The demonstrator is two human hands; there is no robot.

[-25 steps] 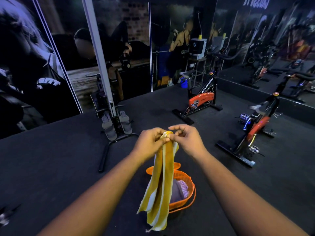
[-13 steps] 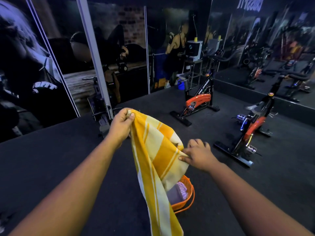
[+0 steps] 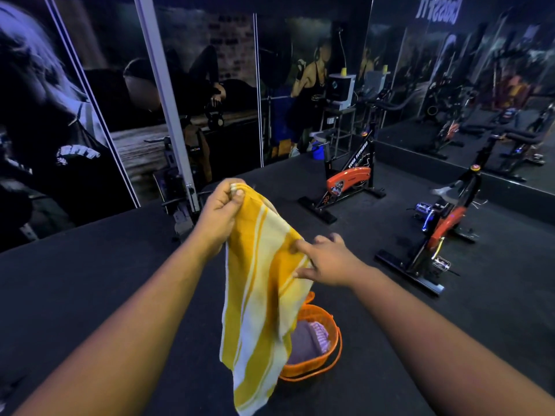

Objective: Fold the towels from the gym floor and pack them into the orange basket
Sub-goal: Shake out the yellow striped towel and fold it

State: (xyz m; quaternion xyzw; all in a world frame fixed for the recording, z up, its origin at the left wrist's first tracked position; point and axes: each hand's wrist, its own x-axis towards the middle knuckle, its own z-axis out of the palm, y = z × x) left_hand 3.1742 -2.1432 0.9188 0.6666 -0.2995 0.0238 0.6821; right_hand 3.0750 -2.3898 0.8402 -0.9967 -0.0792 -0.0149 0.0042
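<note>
Half a second ago the right hand point(image 3: 327, 261) had only reached the towel's edge; now it pinches that edge between thumb and fingers — and the left hand point(image 3: 220, 214) has dropped a little, still gripping the top corner of the yellow-and-white striped towel point(image 3: 258, 295). A second ago both hands met at the top of a narrow hanging strip, so the cloth has been opened out and is being taken at a new hold, probably for the next fold. The towel hangs from the left hand, its lower end well below both hands. Beneath the right hand sits the orange basket point(image 3: 327, 352) on the gym floor point(image 3: 90, 283), with a purple towel point(image 3: 306, 340) already inside — this one is not yet packed.
</note>
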